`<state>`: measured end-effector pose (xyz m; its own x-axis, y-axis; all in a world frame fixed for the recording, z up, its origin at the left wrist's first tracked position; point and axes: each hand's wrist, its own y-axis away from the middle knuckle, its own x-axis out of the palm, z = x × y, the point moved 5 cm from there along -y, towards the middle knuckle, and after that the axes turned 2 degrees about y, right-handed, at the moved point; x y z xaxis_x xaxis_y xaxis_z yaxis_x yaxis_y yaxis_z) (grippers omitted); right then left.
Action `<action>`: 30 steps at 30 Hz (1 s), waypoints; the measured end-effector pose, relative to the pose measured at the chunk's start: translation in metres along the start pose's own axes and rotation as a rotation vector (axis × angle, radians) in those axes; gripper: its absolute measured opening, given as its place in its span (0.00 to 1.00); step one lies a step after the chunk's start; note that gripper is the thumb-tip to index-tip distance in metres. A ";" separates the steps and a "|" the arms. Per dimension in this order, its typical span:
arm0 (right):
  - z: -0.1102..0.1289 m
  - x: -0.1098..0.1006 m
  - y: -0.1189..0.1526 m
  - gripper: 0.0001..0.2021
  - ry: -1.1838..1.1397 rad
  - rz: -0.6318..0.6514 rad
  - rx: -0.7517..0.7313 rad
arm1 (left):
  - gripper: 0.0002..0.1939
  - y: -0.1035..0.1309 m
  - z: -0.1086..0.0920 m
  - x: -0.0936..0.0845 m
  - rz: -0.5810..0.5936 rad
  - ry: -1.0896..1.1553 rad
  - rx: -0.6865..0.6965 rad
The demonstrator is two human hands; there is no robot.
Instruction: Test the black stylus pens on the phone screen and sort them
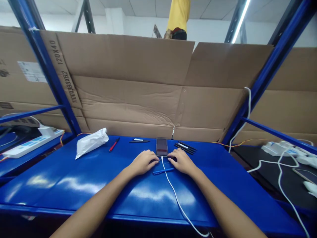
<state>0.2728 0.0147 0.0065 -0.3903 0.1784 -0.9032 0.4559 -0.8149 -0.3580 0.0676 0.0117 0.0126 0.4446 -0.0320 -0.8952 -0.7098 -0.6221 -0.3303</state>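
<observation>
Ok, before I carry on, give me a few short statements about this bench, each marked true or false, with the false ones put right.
1. The white cable runs to the near end of the phone. True.
2. The left hand and right hand flank the blue pen. True.
3. The red pen lies between the white packet and the phone. True.
4. The blue pen lies beyond the phone. False: it lies nearer the person.
5. The left hand holds the white packet. False: the packet lies apart, farther left.
</observation>
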 end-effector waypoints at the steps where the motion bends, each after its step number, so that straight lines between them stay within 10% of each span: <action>1: -0.001 0.001 0.000 0.08 -0.006 -0.003 0.012 | 0.10 0.000 0.002 0.002 -0.002 0.002 -0.016; 13: 0.004 0.003 -0.002 0.01 -0.007 0.005 0.051 | 0.09 -0.002 0.002 0.014 -0.001 0.043 -0.048; 30: 0.003 -0.012 -0.002 0.16 -0.153 -0.158 -0.010 | 0.13 0.000 0.007 0.000 -0.104 0.139 -0.050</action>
<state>0.2742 0.0129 0.0187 -0.5745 0.2172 -0.7892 0.3869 -0.7776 -0.4956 0.0642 0.0172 0.0106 0.5880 -0.0710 -0.8057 -0.6293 -0.6660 -0.4006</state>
